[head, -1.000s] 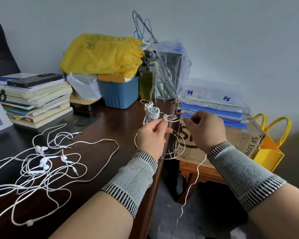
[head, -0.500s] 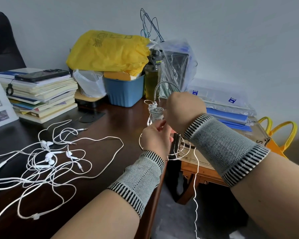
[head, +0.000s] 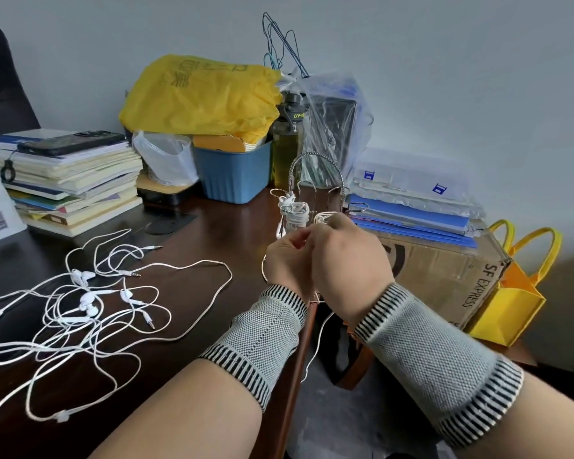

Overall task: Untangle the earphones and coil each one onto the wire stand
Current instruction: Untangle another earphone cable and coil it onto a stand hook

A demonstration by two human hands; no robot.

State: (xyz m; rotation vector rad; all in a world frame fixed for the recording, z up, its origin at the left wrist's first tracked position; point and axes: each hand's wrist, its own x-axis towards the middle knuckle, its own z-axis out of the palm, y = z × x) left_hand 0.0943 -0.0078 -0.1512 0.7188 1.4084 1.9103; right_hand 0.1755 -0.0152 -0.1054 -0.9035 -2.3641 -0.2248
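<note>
Winding a second earphone cord (head: 315,339) onto the wire stand (head: 318,167) at 12 o'clock, left hand (head: 287,263) and right hand (head: 348,263) both pinching it beside one finished coil (head: 295,217), leaving the tangled earphones (head: 90,303) lying at 9 o'clock.

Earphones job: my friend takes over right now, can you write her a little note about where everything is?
Left hand: fingers curled at the wire stand, pinching white cable.
Right hand: curled round the same cable beside it; the loose cable end hangs off the desk edge.
Done: one coiled earphone sits on the stand.
Left: finish this coil, then untangle the earphone pile lying on the desk to the left.
</note>
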